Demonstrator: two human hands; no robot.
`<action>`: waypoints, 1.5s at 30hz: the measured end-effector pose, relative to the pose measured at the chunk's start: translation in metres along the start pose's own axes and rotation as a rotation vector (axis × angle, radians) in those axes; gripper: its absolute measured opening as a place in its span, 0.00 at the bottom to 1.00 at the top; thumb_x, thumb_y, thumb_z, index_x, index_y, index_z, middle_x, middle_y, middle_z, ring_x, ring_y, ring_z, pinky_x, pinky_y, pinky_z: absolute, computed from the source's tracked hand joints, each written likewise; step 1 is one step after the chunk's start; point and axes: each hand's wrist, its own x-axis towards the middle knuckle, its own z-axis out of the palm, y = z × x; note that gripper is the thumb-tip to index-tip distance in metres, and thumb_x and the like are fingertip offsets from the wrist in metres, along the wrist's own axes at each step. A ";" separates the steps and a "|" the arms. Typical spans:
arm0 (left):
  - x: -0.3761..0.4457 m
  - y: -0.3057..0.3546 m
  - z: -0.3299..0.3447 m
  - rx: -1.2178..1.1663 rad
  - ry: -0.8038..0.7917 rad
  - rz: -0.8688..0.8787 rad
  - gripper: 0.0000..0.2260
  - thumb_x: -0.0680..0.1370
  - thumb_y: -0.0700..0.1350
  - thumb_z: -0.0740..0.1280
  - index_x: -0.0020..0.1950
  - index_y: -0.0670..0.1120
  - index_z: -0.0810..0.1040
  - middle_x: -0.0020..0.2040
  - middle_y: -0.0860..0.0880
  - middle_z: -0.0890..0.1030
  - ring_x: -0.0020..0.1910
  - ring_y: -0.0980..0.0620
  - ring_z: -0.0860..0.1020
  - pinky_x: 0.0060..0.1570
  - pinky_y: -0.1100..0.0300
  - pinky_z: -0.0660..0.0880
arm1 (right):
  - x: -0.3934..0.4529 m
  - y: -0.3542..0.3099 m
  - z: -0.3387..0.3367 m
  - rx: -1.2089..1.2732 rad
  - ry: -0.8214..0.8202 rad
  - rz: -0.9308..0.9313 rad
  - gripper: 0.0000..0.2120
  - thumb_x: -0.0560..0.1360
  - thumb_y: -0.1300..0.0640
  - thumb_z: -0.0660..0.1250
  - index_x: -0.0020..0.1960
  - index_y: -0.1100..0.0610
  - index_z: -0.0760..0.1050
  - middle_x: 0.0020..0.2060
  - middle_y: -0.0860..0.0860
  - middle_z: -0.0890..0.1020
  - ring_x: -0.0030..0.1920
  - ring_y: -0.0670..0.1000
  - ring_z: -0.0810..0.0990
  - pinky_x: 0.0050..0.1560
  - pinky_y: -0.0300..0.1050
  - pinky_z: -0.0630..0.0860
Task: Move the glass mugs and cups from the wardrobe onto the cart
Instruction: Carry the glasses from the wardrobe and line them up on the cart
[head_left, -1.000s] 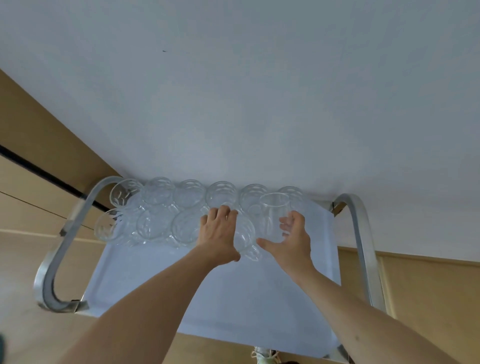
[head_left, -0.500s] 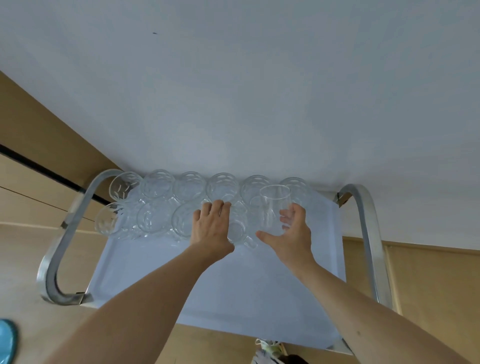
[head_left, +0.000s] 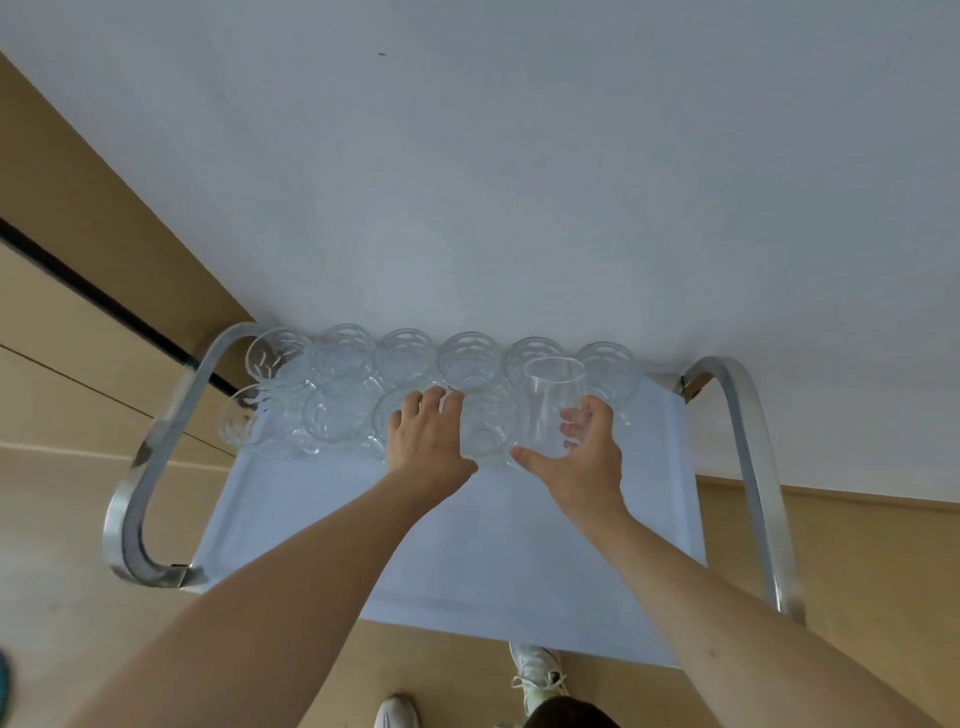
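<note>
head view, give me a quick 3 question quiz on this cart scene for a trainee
1. True or false: the right hand holds a smooth glass cup.
2. Where do the glasses already on the cart tray stand? A) along the far edge, B) along the near edge, C) in the middle.
3. Fill in: the left hand rests on a glass mug in the ____ row.

Key: 1 true. 2 A. 3 second: the row nearer the person, in front of the far row of patterned glasses.
</note>
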 end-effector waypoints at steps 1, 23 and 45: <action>-0.004 -0.007 -0.004 -0.035 0.012 0.005 0.40 0.69 0.55 0.76 0.77 0.53 0.62 0.75 0.51 0.64 0.75 0.45 0.60 0.72 0.49 0.60 | -0.007 -0.003 0.005 -0.002 0.011 0.000 0.45 0.59 0.52 0.86 0.67 0.48 0.62 0.58 0.46 0.76 0.57 0.47 0.77 0.55 0.35 0.71; -0.129 -0.221 0.008 -0.288 0.023 0.042 0.35 0.75 0.57 0.71 0.79 0.50 0.62 0.78 0.49 0.63 0.77 0.43 0.59 0.73 0.47 0.63 | -0.202 -0.033 0.183 -0.127 0.021 0.045 0.45 0.61 0.52 0.85 0.70 0.50 0.63 0.60 0.45 0.74 0.58 0.47 0.76 0.60 0.42 0.73; -0.330 -0.189 0.102 -0.170 -0.112 -0.016 0.32 0.78 0.54 0.65 0.80 0.51 0.59 0.81 0.49 0.57 0.79 0.46 0.54 0.74 0.48 0.60 | -0.342 0.069 0.131 -0.042 -0.053 0.074 0.40 0.62 0.53 0.84 0.67 0.49 0.66 0.61 0.45 0.74 0.60 0.48 0.75 0.60 0.46 0.73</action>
